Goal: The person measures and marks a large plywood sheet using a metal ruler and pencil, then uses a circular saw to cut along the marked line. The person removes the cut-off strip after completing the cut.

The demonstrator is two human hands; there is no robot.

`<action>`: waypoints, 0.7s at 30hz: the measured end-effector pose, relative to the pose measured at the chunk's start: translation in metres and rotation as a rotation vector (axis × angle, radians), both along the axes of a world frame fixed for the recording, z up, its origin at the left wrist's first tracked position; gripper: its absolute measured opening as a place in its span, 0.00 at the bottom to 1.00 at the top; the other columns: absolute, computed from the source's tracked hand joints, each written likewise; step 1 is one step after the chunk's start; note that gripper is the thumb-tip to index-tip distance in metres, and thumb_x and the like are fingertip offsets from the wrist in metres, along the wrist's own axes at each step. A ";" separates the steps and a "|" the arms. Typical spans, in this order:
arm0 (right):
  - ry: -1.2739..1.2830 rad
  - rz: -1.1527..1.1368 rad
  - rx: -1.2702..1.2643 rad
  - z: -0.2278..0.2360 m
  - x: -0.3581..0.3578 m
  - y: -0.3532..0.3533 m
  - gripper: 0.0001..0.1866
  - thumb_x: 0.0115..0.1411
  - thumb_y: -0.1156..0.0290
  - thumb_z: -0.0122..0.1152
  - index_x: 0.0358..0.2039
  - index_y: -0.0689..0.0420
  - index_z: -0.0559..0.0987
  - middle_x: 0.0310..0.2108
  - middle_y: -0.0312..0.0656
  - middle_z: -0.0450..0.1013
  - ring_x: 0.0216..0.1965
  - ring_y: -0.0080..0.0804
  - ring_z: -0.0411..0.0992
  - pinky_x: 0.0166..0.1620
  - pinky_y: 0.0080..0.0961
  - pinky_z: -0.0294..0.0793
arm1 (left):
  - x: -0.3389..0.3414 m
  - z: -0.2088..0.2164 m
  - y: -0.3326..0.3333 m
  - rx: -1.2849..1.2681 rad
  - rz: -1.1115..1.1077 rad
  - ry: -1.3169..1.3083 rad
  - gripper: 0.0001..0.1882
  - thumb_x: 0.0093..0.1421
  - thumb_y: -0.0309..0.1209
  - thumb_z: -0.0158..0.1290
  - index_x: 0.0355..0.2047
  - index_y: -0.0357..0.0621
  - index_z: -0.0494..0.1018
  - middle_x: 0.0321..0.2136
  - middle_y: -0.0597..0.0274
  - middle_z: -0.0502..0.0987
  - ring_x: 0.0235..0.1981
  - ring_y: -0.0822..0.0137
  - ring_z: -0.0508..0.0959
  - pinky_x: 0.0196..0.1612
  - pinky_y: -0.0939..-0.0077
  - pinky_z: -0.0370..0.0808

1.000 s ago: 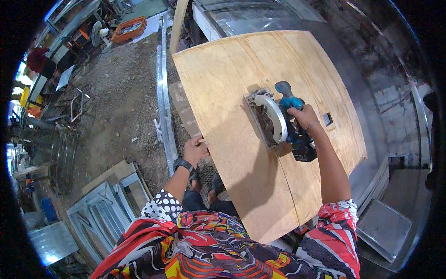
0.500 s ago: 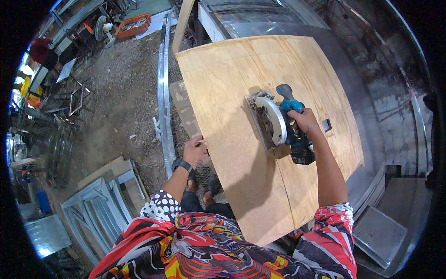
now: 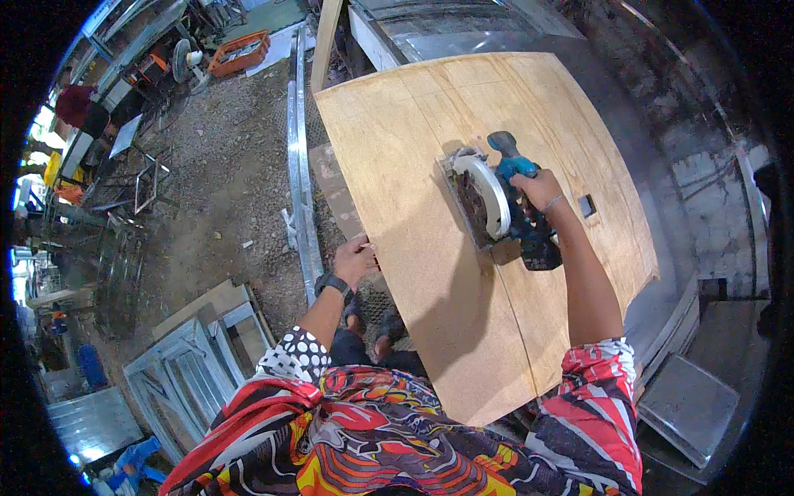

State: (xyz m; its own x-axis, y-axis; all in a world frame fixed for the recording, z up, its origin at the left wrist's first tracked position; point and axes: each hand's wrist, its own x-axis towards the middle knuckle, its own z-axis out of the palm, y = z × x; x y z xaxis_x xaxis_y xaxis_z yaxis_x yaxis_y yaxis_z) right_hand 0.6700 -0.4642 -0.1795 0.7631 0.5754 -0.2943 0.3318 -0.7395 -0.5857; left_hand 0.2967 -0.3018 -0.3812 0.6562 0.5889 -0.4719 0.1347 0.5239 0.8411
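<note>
My right hand [image 3: 539,192] is wrapped round the handle of a teal and black cordless circular saw [image 3: 495,198] with a pale blade guard. The saw's base rests flat on a large plywood sheet [image 3: 397,165]. A thin dark cut line runs from the saw back to the sheet's near edge. My left hand [image 3: 356,259], a dark watch on its wrist, grips the sheet's left edge, with fingers curled at the rim and partly hidden. The blade itself is hidden by the guard and base. A small square hole [image 3: 587,205] is to the right of my right hand.
Long metal bars [image 3: 299,157] lie left of the sheet on gravelly ground. Metal frames [image 3: 186,364] are stacked at lower left. An orange crate [image 3: 238,53] and a fan [image 3: 184,61] stand far left. A wooden post [image 3: 327,41] rises by the far left corner.
The view has shifted slightly, with the sheet appearing higher. The saw seems a little farther from me along the cut line. Both hands keep their holds.
</note>
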 end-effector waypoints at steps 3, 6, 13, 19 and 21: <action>0.084 -0.007 -0.031 0.020 -0.011 0.024 0.30 0.53 0.56 0.65 0.47 0.68 0.77 0.32 0.50 0.80 0.34 0.43 0.81 0.38 0.38 0.79 | -0.007 0.016 0.017 0.049 -0.029 0.021 0.22 0.69 0.29 0.54 0.62 0.38 0.71 0.42 0.55 0.81 0.38 0.61 0.85 0.43 0.64 0.86; -0.045 -0.012 -0.007 0.018 -0.001 0.036 0.28 0.52 0.56 0.64 0.43 0.69 0.79 0.29 0.50 0.81 0.28 0.42 0.81 0.34 0.38 0.79 | -0.002 0.008 0.030 -0.078 0.021 -0.016 0.23 0.69 0.30 0.55 0.62 0.37 0.71 0.42 0.54 0.81 0.38 0.61 0.85 0.43 0.64 0.85; -0.028 -0.003 -0.015 0.032 -0.009 0.064 0.24 0.51 0.52 0.65 0.33 0.65 0.84 0.25 0.49 0.81 0.26 0.40 0.80 0.34 0.37 0.77 | -0.014 -0.031 0.067 -0.005 -0.047 -0.127 0.24 0.68 0.32 0.56 0.62 0.37 0.72 0.41 0.58 0.81 0.35 0.63 0.83 0.41 0.66 0.85; 0.046 -0.034 -0.037 0.035 -0.015 0.070 0.24 0.51 0.52 0.65 0.31 0.64 0.85 0.23 0.48 0.80 0.23 0.40 0.79 0.32 0.36 0.76 | -0.011 -0.010 0.069 -0.066 -0.008 -0.072 0.24 0.68 0.33 0.57 0.62 0.37 0.72 0.41 0.62 0.79 0.34 0.67 0.81 0.40 0.67 0.84; 0.059 -0.039 -0.008 0.038 -0.023 0.075 0.24 0.51 0.52 0.65 0.31 0.64 0.85 0.23 0.48 0.80 0.24 0.40 0.79 0.31 0.36 0.76 | -0.016 -0.019 0.076 -0.063 -0.032 -0.083 0.24 0.68 0.33 0.57 0.62 0.38 0.72 0.41 0.62 0.79 0.35 0.68 0.81 0.40 0.67 0.84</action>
